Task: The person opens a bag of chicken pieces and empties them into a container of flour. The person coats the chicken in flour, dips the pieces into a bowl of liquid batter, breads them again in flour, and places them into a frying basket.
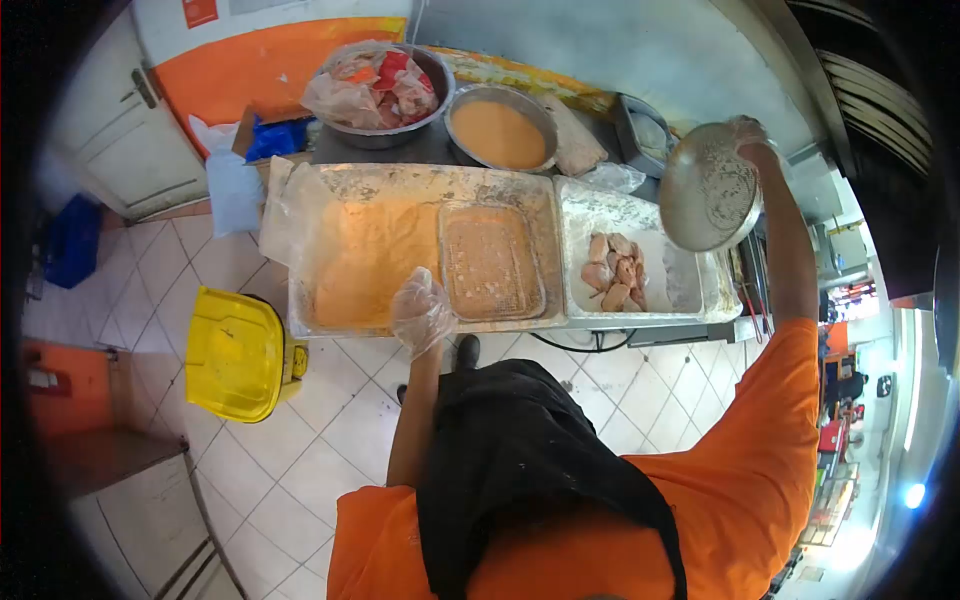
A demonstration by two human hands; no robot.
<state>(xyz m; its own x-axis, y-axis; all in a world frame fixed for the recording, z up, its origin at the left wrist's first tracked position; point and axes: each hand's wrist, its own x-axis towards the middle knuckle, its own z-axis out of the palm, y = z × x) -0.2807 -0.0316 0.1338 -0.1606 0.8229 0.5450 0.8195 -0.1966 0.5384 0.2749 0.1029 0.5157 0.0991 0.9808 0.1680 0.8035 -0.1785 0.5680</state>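
Observation:
My right hand [752, 138], in a clear plastic glove, grips the far rim of a round metal bowl [700, 200]. Pale residue and specks coat the bowl's inside, and it is tilted beside the white tub [572, 245]. Several pieces of raw chicken [616, 275] lie in that tub, in a heap. My left hand [422, 308], gloved too, is over the front edge of the long breading tub [330, 180], its fingers loosely apart with nothing visible in them. Just right of it, a wire basket [492, 262] rests in the orange flour [370, 250].
Behind the tubs stand a bowl of orange batter [500, 135], a large metal bowl [440, 80] with bagged meat, and a small metal container [640, 125]. A yellow bin [235, 355] stands on the tiled floor at left. Shelving and equipment line the right side.

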